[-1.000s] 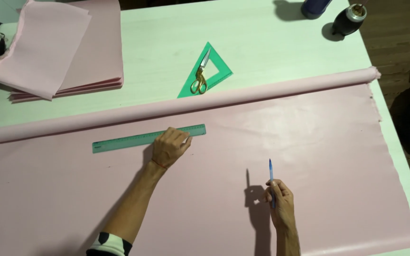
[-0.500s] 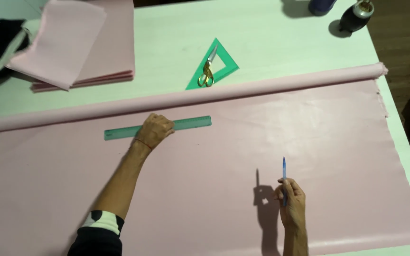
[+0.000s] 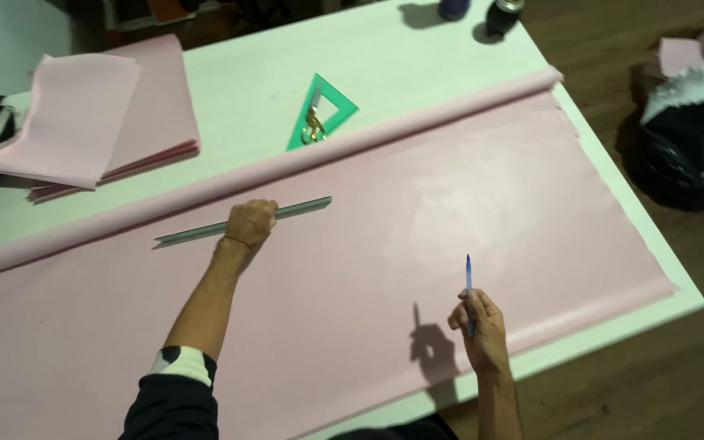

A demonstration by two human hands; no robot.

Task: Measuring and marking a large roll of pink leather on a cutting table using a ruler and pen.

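Nearest me, my right hand point(image 3: 478, 322) is raised just above the near part of the pink sheet point(image 3: 417, 244), its grip closed around the lower end of a blue pen point(image 3: 468, 285) whose tip points up and away from me; its shadow falls on the sheet just to the left. My left hand point(image 3: 250, 222) reaches farther out, its grip curled shut over the ruler point(image 3: 242, 221) near its middle. The ruler looks tipped up on its edge, so only a thin grey-green strip shows. Its long axis runs left to right, rising slightly toward the right end, roughly parallel to the roll point(image 3: 262, 171) lying just beyond it. So the ruler lies ahead of the pen and to its left, well apart from it, and the left hand is the one on it. The sheet spreads from the roll toward me and covers most of the surface point(image 3: 417, 57), running over the near edge. Past the roll, on bare surface, a green set square point(image 3: 344, 106) lies flat with scissors point(image 3: 314, 122) across its open middle. Far left sits a stack of folded pink sheets point(image 3: 91, 118). At the far edge two dark round containers point(image 3: 482, 10) stand close together; I cannot tell what they hold. On the floor to the right a black bag point(image 3: 682, 159) holds crumpled scraps.
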